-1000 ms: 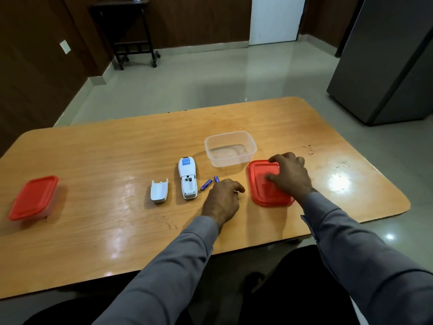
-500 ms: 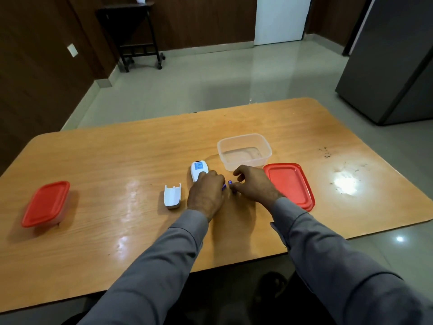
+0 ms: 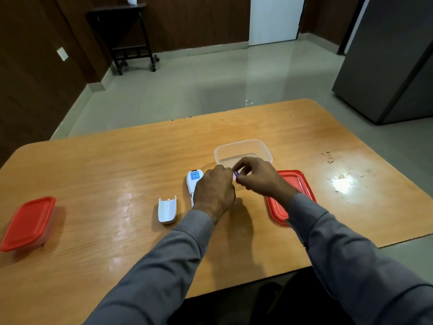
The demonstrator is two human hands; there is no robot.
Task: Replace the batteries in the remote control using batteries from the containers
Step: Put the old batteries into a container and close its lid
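Note:
A white remote (image 3: 194, 181) lies back side up on the wooden table (image 3: 117, 165), with my left hand (image 3: 214, 191) over its lower half. Its detached battery cover (image 3: 166, 209) lies just to the left. My right hand (image 3: 257, 177) pinches a small blue battery (image 3: 236, 175) at the fingertips, right against my left hand's knuckles. My left hand's fingers curl downward, and what they hold is hidden. A clear, open container (image 3: 243, 148) stands just behind both hands. Its red lid (image 3: 295, 181) lies flat under my right wrist.
A second container with a red lid (image 3: 28, 221) on it sits near the table's left edge. A dark cabinet (image 3: 393, 66) stands on the floor at the right, and a dark wheeled stand (image 3: 126, 38) is against the far wall.
My right hand left the red lid, came to the batteries beside the remote and lifted one. My left hand moved over the remote and rose to meet it. No battery shows on the table now.

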